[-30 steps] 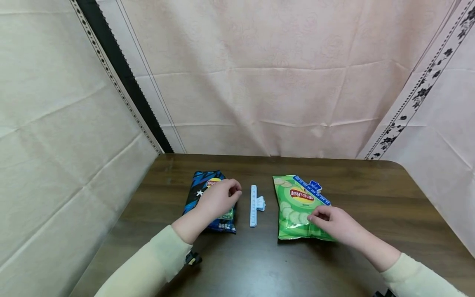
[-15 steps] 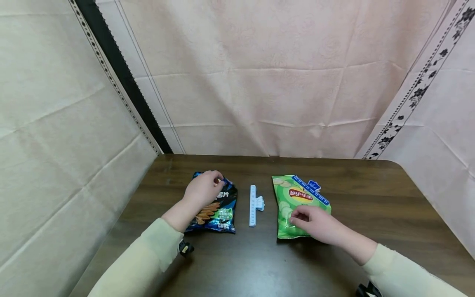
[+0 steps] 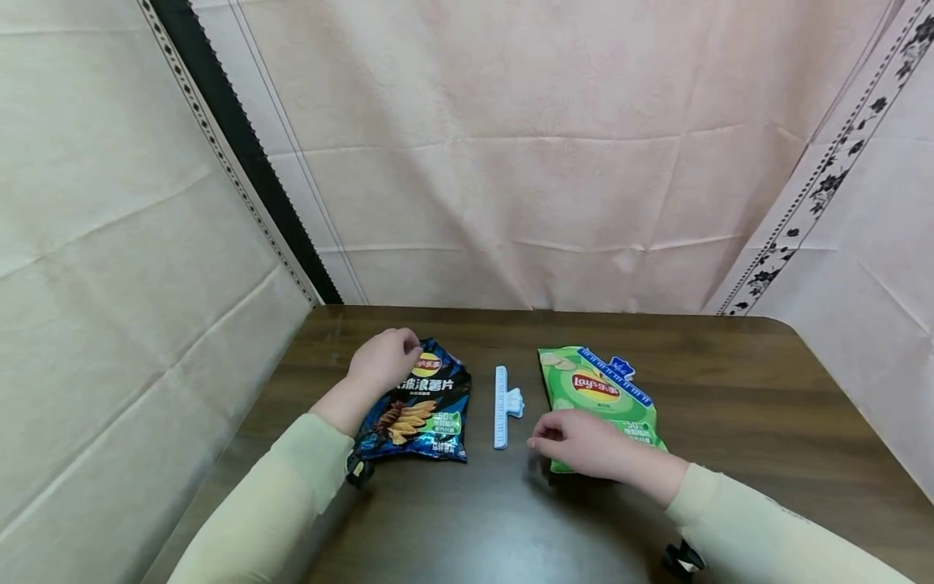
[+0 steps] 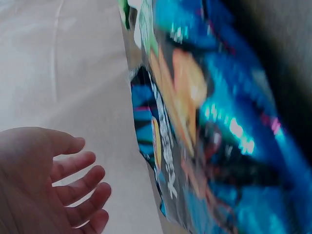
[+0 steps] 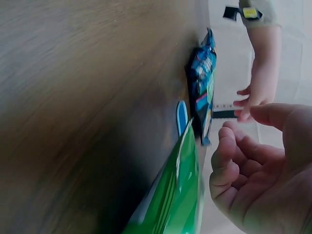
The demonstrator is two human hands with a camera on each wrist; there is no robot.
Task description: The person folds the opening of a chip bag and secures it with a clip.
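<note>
Hovering over the upper left corner of a black-and-blue bag of potato chips [image 3: 412,418] is my left hand [image 3: 384,359]. Its fingers are loosely bent with nothing in them, and the left wrist view shows a gap between them and the bag [image 4: 219,122]. My right hand [image 3: 580,444] overlaps the lower left part of a green bag of chips [image 3: 580,397] in the head view and hides that corner. No thing is in its relaxed fingers. A dark blue bag clip [image 3: 614,375] sits across the green bag's upper right corner. Between the bags lies a light blue bag clip [image 3: 501,410].
Everything lies on a dark brown wooden table [image 3: 467,535]. Pale cloth curtains [image 3: 511,178] hang behind the table and at both sides. Both forearms reach in from the near edge, each wearing a black wrist device [image 3: 682,560].
My left hand has moved left and away, uncovering the black-and-blue bag's front. My right hand has slid left across the green bag's lower part. Bags and clips stay in place.
</note>
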